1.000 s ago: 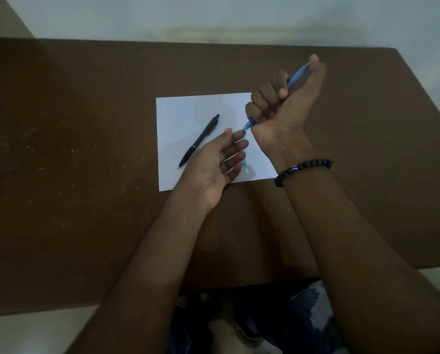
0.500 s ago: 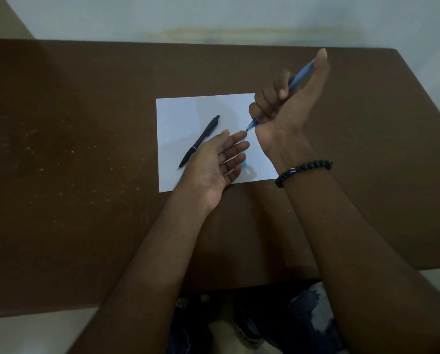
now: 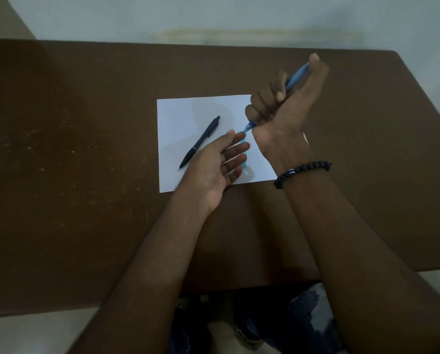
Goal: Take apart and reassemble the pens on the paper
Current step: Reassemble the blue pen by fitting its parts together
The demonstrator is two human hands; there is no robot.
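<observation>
A white sheet of paper (image 3: 185, 111) lies on the brown table (image 3: 86, 149). On its left half rests a black pen (image 3: 199, 142), slanted. My right hand (image 3: 282, 108) grips a blue pen (image 3: 294, 79) in a fist, thumb on its top end, tip pointing down-left. The blue tip (image 3: 248, 127) is just above my left hand (image 3: 213, 164), which lies open, palm up, fingers straight under the tip. A small teal part (image 3: 245, 163) shows on the paper behind my left fingers, mostly hidden.
A black bead bracelet (image 3: 302, 171) circles my right wrist. The table's near edge runs under my forearms, with my legs in dark patterned cloth (image 3: 303, 315) below. A pale wall stands behind the table's far edge.
My right thumb has come down onto the blue pen's top end, and the pen tip has come closer to my left fingertips. The left hand has hardly moved.
</observation>
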